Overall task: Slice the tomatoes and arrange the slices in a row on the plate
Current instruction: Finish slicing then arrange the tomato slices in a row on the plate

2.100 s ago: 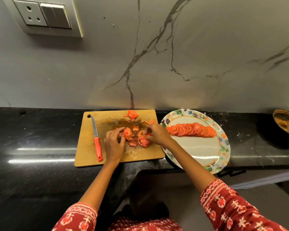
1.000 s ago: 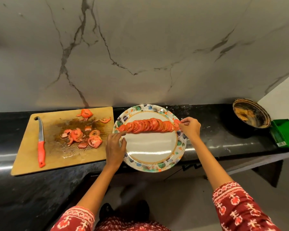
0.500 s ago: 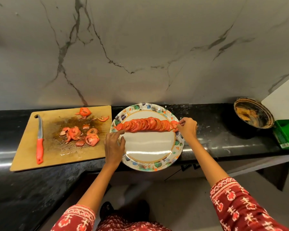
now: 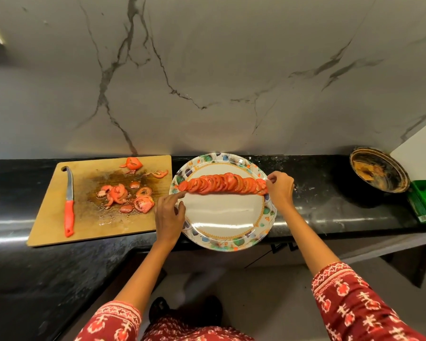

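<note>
Crosswise on the plate (image 4: 223, 219) lies the row of slices (image 4: 223, 184), its long axis running left to right over the far half of the plate, each slice overlapping its neighbour. Both hands bracket that axis, one at each end. The left hand (image 4: 169, 216) sits at the plate's near-left rim with its forefinger stretched out toward the leftmost slice, the tip touching it or just beside it; the other fingers are loosely bent and hold nothing. The right hand (image 4: 279, 190) is at the far-right end, thumb and fingertips drawn together at the last slice as if pinching or nudging it, though whether the slice is actually gripped is too small to tell. So the row lies between the two hands, inward of both, and any tidying push would run along its length from the ends toward the middle. Well to the left, on the cutting board (image 4: 47, 227), loose tomato pieces (image 4: 127, 195) remain in a wet patch, with the knife (image 4: 69, 205) lying lengthwise beside them. Those leftovers lie nearer the left hand, which would probably reach them first. The row looks nearly complete, already spanning almost rim to rim.
</note>
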